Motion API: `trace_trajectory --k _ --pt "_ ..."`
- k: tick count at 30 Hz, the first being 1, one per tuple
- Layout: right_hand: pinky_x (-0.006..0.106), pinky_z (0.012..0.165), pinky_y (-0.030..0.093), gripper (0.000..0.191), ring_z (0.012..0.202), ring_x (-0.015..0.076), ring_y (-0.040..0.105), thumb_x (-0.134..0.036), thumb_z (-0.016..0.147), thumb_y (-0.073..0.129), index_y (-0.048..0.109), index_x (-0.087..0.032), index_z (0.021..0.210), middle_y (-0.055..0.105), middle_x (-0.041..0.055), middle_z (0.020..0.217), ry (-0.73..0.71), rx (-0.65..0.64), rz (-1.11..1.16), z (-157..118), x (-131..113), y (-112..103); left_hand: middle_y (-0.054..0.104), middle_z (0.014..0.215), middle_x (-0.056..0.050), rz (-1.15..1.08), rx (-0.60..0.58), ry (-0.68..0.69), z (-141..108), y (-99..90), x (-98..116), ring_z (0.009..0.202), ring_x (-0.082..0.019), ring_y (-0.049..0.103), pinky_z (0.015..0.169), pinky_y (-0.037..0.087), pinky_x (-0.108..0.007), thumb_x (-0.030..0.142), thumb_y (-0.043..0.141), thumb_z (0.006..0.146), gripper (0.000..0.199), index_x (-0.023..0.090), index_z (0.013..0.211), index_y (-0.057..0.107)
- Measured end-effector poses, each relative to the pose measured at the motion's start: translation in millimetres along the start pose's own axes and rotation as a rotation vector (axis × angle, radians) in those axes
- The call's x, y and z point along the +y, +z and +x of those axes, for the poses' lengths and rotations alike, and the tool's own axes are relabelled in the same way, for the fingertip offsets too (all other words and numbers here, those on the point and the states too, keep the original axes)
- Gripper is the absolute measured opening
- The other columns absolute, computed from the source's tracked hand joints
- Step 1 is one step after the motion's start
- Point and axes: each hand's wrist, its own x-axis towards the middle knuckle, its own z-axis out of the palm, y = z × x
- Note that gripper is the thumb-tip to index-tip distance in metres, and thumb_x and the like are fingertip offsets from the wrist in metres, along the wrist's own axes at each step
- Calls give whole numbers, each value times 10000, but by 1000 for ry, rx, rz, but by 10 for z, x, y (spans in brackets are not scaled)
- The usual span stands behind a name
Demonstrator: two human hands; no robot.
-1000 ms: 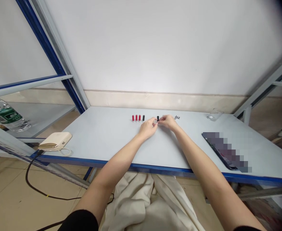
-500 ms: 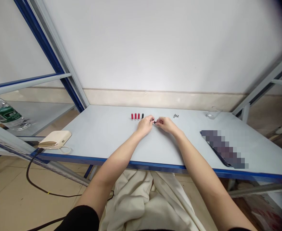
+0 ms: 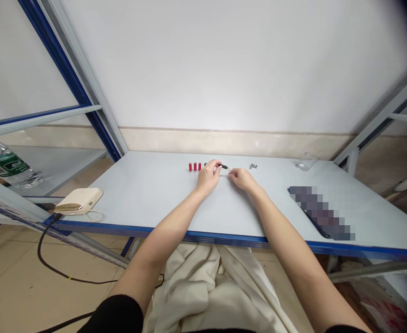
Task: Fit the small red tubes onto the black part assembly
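Black stick (image 3: 223, 166) is pinched in my left hand (image 3: 207, 179) over the pale table (image 3: 144, 194), its tip pointing right. My right hand (image 3: 243, 179) is just beside it, fingertips close together; cannot tell if they hold anything. A firm pinch keeps the stick steady. Red cylinders (image 3: 194, 167) stand nearby.

My left hand (image 3: 207, 178) hides part of the black rod (image 3: 224, 166); the metal bits (image 3: 253, 166) beyond are too small to identify, and the slab (image 3: 319, 212) at right is pixelated.
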Motion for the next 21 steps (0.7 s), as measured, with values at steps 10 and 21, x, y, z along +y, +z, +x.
trace_trajectory --k 10,21 --pt "222 640 351 196 678 138 539 -216 814 483 651 -144 883 644 55 751 -95 79 76 -1 -23 28 651 951 -27 1 -52 72 -20 33 -17 627 -99 514 706 424 -233 251 482 845 192 175 972 604" --pt "226 635 362 186 684 142 543 -220 802 480 514 -182 980 628 50 822 -143 100 151 7 -81 135 652 891 -11 17 -83 36 -3 41 -71 598 -99 514 668 420 -237 236 513 814 176 195 960 602"
